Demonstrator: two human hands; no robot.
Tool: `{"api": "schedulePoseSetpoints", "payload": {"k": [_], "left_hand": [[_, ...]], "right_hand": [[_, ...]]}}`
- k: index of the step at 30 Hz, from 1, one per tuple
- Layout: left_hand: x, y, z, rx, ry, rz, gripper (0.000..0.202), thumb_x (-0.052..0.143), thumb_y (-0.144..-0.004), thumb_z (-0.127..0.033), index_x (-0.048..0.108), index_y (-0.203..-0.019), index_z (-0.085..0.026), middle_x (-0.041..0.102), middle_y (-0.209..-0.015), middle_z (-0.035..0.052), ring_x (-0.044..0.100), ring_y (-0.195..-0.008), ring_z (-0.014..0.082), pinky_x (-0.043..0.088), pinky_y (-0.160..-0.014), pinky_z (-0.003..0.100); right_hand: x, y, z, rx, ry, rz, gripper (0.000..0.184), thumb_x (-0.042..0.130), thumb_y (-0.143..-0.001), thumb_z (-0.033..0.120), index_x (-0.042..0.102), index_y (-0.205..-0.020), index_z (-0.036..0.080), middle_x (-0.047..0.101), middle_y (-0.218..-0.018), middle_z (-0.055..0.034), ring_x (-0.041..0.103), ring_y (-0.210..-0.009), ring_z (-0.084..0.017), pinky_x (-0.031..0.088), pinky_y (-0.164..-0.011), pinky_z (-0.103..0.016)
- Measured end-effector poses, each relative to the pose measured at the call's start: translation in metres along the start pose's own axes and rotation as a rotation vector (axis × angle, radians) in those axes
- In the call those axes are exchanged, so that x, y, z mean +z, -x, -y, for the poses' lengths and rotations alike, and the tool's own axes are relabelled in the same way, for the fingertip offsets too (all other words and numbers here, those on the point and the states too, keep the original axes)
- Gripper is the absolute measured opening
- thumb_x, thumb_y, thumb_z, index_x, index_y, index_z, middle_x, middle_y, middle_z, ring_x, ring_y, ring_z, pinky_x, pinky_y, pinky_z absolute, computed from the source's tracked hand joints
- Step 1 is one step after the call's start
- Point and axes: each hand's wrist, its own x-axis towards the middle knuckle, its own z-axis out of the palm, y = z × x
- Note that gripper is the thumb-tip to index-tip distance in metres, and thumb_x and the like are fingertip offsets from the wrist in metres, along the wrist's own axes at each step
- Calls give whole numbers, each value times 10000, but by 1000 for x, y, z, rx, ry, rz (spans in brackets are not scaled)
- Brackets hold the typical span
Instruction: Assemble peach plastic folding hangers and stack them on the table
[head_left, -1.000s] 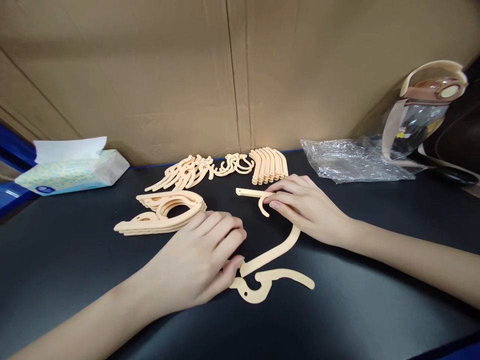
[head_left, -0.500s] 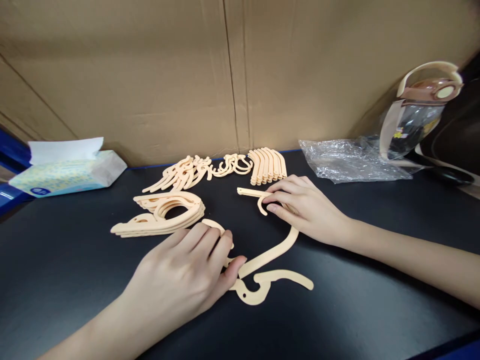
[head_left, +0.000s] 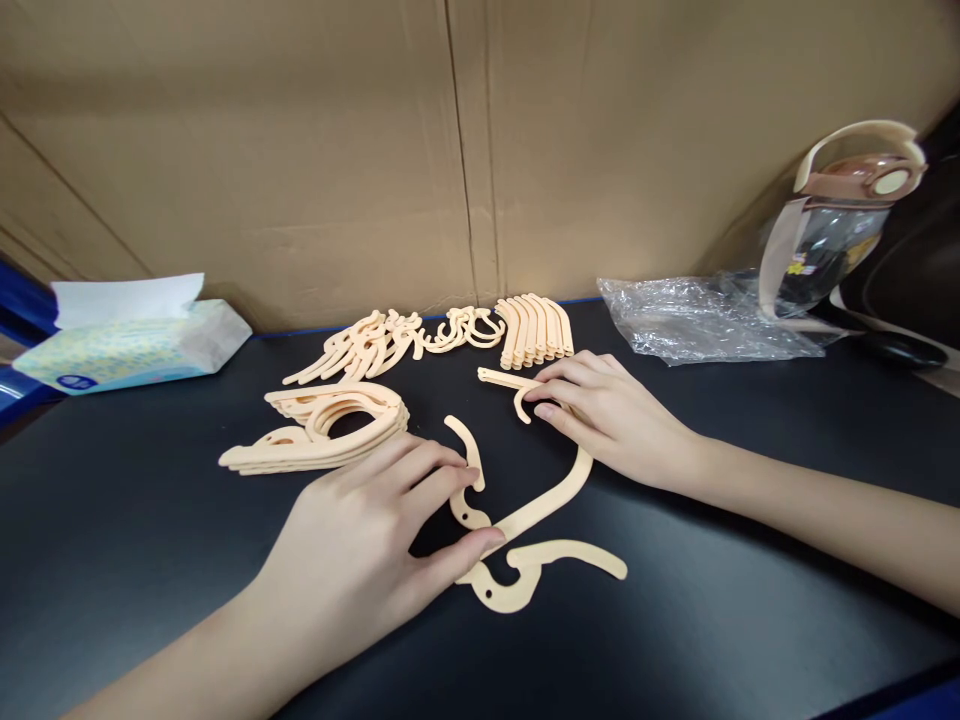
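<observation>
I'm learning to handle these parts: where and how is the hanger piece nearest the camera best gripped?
Pinch the hanger piece by its slim curved arm, probably from the right: that end juts free, while the left hand crowds the other end.

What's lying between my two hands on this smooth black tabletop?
The head view shows a long, bent beige strip, a curved beige piece by your left hand, plus a straight beige bar and hook by your right hand.
</observation>
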Motion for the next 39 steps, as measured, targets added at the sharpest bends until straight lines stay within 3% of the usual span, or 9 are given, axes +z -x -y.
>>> {"api": "schedulePoseSetpoints", "payload": {"k": [9, 21, 28, 34, 39], "left_hand": [[0, 1, -3, -74, 58, 40, 309, 699, -826, -490, 646, -972, -223, 712, -955, -7, 677, -835, 193, 495, -679, 315], [1, 0, -5, -81, 177, 117, 235, 570, -847, -226, 604, -1079, -214, 660, -1099, 14, 606, -928, 180, 466, -807, 326], [-1, -1, -6, -65, 259, 178, 299, 492, -823, -127, 596, -1087, -222, 643, -1136, 35, 576, -967, 198, 446, -843, 349], [0, -2, -5, -75, 328, 217, 202, 549, -893, -204, 605, -1083, -244, 635, -1153, 41, 575, -945, 192, 463, -819, 337], [0, -3, -3, -67, 377, 247, 234, 478, -920, -174, 614, -1089, -261, 627, -1154, 30, 570, -959, 181, 463, -823, 327]], "right_hand": [[1, 1, 0, -7, -9, 10, 297, 416, -1023, 303, 668, -1123, 182, 647, -1142, -83, 527, -1086, -236, 409, -915, -418], [1, 0, 0, -7, -22, 4, 284, 455, -1009, 308, 652, -1168, 180, 636, -1154, -92, 527, -1113, -244, 413, -946, -419], [3, 1, -1, -29, -15, -1, 337, 360, -1030, 263, 638, -1199, 175, 633, -1165, -100, 534, -1109, -244, 424, -952, -432], [5, 2, -3, -47, -7, -9, 335, 371, -1004, 203, 637, -1205, 172, 629, -1162, -102, 543, -1108, -245, 443, -954, -437], [3, 2, -2, -46, 8, 19, 342, 358, -1007, 201, 628, -1212, 151, 617, -1175, -118, 540, -1098, -251, 438, -952, -442]]}}
